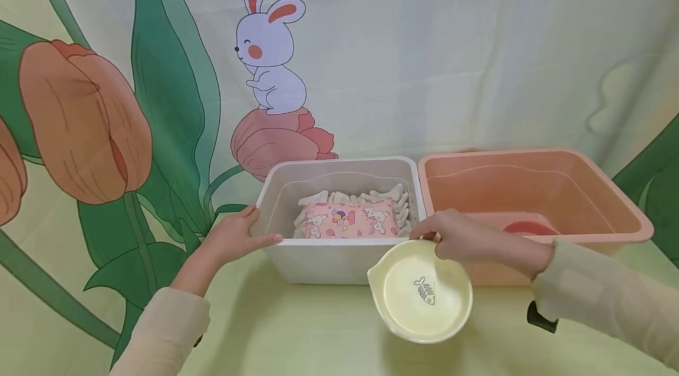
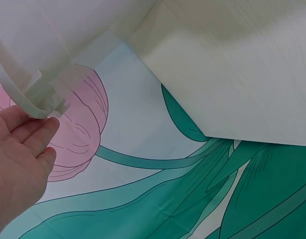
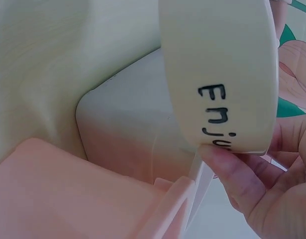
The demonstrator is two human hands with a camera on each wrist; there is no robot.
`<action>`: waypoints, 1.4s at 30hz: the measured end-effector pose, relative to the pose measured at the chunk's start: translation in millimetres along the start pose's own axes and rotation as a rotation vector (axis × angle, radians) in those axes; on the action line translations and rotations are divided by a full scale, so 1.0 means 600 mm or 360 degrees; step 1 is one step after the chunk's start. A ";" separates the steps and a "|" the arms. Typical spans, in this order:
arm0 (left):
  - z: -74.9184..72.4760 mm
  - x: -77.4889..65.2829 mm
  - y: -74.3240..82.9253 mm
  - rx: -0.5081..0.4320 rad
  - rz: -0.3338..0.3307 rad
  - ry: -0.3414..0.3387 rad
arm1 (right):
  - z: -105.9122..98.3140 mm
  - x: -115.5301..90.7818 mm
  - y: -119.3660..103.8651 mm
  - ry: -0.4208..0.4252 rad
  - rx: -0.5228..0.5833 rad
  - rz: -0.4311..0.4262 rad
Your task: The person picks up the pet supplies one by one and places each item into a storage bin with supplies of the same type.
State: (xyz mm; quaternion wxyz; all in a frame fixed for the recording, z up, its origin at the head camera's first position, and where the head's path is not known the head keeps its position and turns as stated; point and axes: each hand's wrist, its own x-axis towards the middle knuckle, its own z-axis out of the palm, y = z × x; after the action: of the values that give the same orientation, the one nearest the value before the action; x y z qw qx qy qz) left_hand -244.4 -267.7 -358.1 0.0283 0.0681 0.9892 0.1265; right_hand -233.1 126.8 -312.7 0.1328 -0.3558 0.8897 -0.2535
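A pale yellow bowl (image 1: 424,317) with a pouring lip hangs tilted in front of the two bins, its inside with a fishbone drawing facing the head camera. My right hand (image 1: 461,238) pinches it by the top rim. Black letters mark the outer wall of the bowl (image 3: 222,64) in the right wrist view, the thumb pressed beside them. My left hand (image 1: 233,237) holds the front left corner of the white bin (image 1: 329,261), thumb along the front rim. Inside this bin lies a pink bunny-print packet (image 1: 350,220) on whitish pieces (image 1: 379,194).
A salmon-pink bin (image 1: 530,184) stands right against the white one, with a darker pink round thing (image 1: 530,227) inside. Both bins sit on a pale green table (image 1: 307,329). Behind them hangs a cloth (image 1: 398,69) printed with tulips and a rabbit.
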 end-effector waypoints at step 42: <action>-0.006 -0.005 0.007 -0.0006 -0.0006 0.0002 | -0.036 0.011 0.012 0.0057 -0.0027 0.0027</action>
State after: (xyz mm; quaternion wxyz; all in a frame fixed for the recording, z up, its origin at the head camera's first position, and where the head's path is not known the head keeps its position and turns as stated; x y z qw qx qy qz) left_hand -241.0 -265.2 -353.4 0.0280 0.0661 0.9891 0.1285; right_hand -251.1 134.3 -299.0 0.1159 -0.3446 0.8971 -0.2511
